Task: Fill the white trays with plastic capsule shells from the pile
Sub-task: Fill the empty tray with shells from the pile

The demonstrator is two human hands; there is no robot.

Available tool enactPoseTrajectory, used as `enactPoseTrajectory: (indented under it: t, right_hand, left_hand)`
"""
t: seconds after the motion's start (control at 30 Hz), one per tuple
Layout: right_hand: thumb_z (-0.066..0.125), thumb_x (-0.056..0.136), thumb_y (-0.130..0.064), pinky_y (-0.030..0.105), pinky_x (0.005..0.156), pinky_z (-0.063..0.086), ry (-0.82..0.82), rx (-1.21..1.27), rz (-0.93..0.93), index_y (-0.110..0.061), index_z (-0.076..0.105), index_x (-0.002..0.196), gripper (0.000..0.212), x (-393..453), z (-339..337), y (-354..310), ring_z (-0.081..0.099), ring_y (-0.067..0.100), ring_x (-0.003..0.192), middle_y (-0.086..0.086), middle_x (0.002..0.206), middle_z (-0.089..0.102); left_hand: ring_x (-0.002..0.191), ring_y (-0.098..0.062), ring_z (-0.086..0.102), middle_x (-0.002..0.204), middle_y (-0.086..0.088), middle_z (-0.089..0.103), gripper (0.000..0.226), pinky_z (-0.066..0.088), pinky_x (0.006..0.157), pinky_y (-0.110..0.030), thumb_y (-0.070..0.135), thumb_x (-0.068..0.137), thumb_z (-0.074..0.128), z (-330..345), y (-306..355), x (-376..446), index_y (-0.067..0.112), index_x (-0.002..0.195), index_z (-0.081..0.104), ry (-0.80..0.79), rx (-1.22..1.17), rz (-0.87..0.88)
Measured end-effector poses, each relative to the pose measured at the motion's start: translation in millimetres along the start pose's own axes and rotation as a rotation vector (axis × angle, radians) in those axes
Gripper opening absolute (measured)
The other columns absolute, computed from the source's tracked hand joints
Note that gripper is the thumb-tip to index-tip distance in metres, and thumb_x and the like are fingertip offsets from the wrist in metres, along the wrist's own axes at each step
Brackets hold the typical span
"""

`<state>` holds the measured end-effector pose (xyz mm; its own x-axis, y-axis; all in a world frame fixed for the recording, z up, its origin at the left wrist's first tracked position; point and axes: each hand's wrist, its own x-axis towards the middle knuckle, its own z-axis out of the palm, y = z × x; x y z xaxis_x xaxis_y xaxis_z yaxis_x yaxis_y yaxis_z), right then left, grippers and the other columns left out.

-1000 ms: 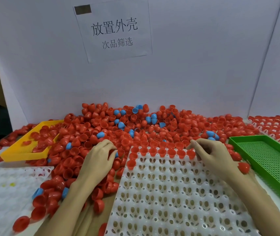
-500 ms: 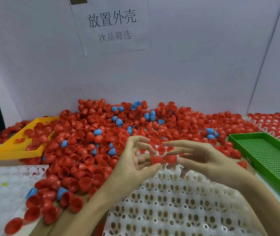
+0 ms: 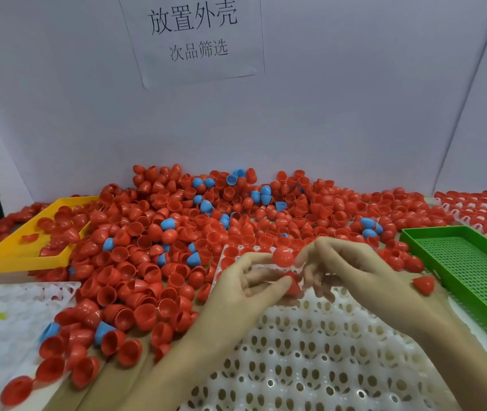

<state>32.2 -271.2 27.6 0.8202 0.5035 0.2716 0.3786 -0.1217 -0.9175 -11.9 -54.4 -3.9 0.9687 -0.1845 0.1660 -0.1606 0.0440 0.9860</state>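
A heap of red and blue shells [image 3: 194,247] covers the table against a white partition bearing a paper sign [image 3: 194,37]. Above the white tray [image 3: 310,366], the left hand [image 3: 236,295] pinches one red shell [image 3: 293,284]; the right hand [image 3: 363,277] pinches another shell [image 3: 283,256].

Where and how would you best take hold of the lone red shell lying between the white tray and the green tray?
Pinch the red shell across its rounded sides, coming from above. It lies tipped on the table, apart from the pile, so fingers have room on both sides. Its narrow tip would likely slip.
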Motion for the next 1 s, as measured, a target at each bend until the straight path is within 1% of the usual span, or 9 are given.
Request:
enactPoseTrajectory:
  t: [0.07,0.17,0.3,0.43,0.5,0.57,0.63,0.73,1.0]
  right_hand:
    - [0.063,0.102,-0.027,0.031,0.065,0.057,0.028,-0.09,-0.059,-0.02,0.072,0.118,0.019,0,-5,0,0.069,0.022,0.076,0.008,0.089,0.072]
    - [0.075,0.094,-0.025,0.025,0.069,0.057,-0.055,-0.171,-0.052,-0.031,0.073,0.115,0.021,-1,-7,3,0.07,0.018,0.078,0.003,0.094,0.072]
    - [0.076,0.092,-0.033,0.028,0.071,0.06,-0.078,-0.205,-0.028,-0.032,0.075,0.104,0.012,1,-4,9,0.07,0.018,0.074,-0.004,0.095,0.074]
    - [0.075,0.094,-0.034,0.029,0.071,0.059,-0.098,-0.262,-0.045,-0.028,0.079,0.098,0.008,2,-7,15,0.069,0.016,0.073,-0.004,0.089,0.076]
    - [0.075,0.093,-0.037,0.025,0.067,0.057,-0.058,-0.295,-0.056,-0.031,0.079,0.097,0.008,2,-9,18,0.068,0.014,0.07,0.0,0.085,0.075]
    - [0.075,0.092,-0.037,0.021,0.064,0.054,0.023,-0.31,-0.058,-0.032,0.079,0.096,0.007,5,-12,23,0.069,0.015,0.067,0.003,0.082,0.074]
    - [0.076,0.091,-0.035,0.02,0.063,0.053,0.09,-0.336,-0.038,-0.031,0.079,0.095,0.007,9,-14,27,0.069,0.015,0.066,0.001,0.08,0.074]
    - [0.077,0.092,-0.027,0.021,0.065,0.056,0.076,-0.424,-0.004,-0.028,0.079,0.094,0.003,19,-11,29,0.071,0.013,0.069,-0.006,0.085,0.077]
    - [0.076,0.097,-0.022,0.009,0.072,0.049,-0.03,-0.719,-0.069,-0.029,0.078,0.097,0.007,51,32,23,0.069,0.0,0.083,-0.022,0.083,0.073]
  left_hand:
    - [0.109,-0.035,0.074,0.118,-0.018,0.076,0.043,0.059,0.093,-0.033,0.02,0.101,0.066,-2,3,1,0.006,0.14,0.054,-0.08,-0.227,-0.101]
    - [0.107,-0.039,0.074,0.116,-0.023,0.075,0.044,0.059,0.092,-0.034,0.024,0.104,0.061,-2,1,1,0.009,0.144,0.051,-0.123,-0.241,-0.073]
    - [0.106,-0.034,0.075,0.115,-0.015,0.077,0.046,0.059,0.095,-0.036,0.034,0.105,0.063,-3,-6,1,0.024,0.147,0.046,-0.131,-0.107,-0.044]
    - [0.093,-0.028,0.078,0.112,-0.003,0.079,0.046,0.061,0.084,-0.03,0.04,0.103,0.062,2,-4,-3,0.031,0.143,0.041,-0.139,-0.006,-0.054]
    - [0.076,-0.014,0.074,0.102,0.01,0.076,0.039,0.06,0.072,-0.028,0.052,0.099,0.063,8,-4,-7,0.039,0.128,0.04,-0.02,0.208,-0.016]
    - [0.065,-0.001,0.058,0.089,0.012,0.065,0.037,0.052,0.065,-0.024,0.065,0.093,0.064,11,-3,-11,0.04,0.109,0.043,0.015,0.429,0.068]
    - [0.075,0.0,0.055,0.088,0.014,0.059,0.037,0.046,0.07,-0.018,0.07,0.088,0.067,11,2,-15,0.039,0.098,0.05,-0.206,0.597,0.129]
    - [0.101,0.0,0.045,0.101,0.019,0.049,0.032,0.037,0.087,-0.014,0.063,0.09,0.071,9,7,-20,0.034,0.101,0.061,-0.51,0.855,0.246]
    - [0.102,-0.007,0.038,0.111,0.007,0.05,0.034,0.023,0.088,-0.011,0.058,0.096,0.064,26,-1,-26,0.026,0.109,0.062,-0.459,0.939,0.344]
